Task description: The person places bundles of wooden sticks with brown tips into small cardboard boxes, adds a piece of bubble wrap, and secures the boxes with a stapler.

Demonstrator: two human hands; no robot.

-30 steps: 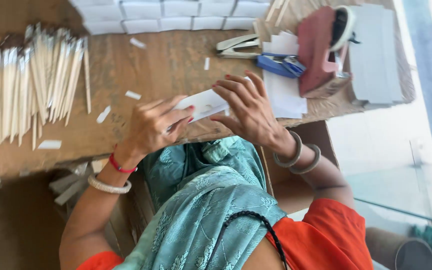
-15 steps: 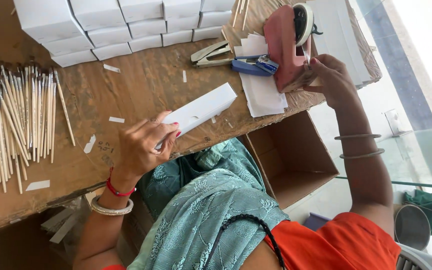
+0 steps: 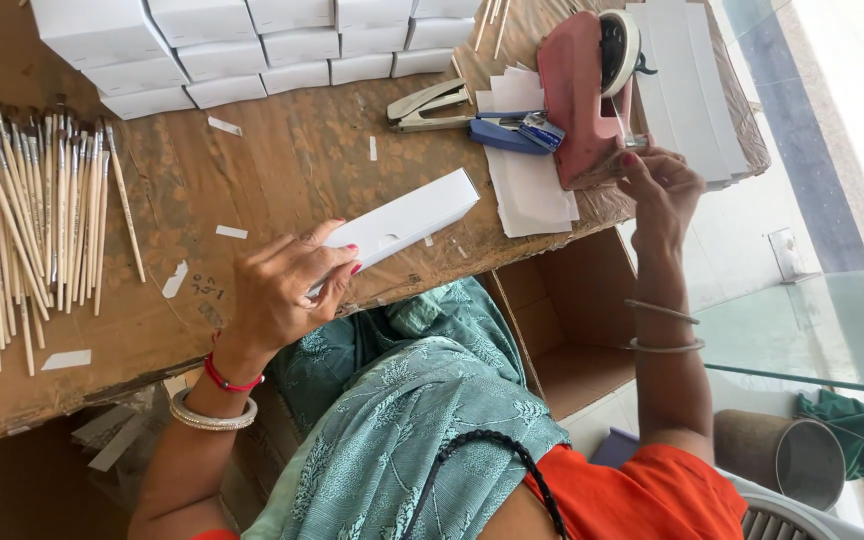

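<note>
Fingers of left hand [image 3: 287, 290] pinch the near end of a slim white carton [image 3: 407, 222] on the table [image 3: 282, 160] edge. Right hand [image 3: 664, 185], fingers curled, touches the pink tape dispenser [image 3: 577, 95] beyond it. Carton prob. light, crushable (grip by edges, w/o squeezing).

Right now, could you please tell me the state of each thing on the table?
Slim white box: closed, held at one end by left hand.
Tape dispenser: lying on the table, right hand at its front.
Stapler: closed, untouched.
Paintbrushes: loose pile.
White boxes: stacked, closed.
</note>
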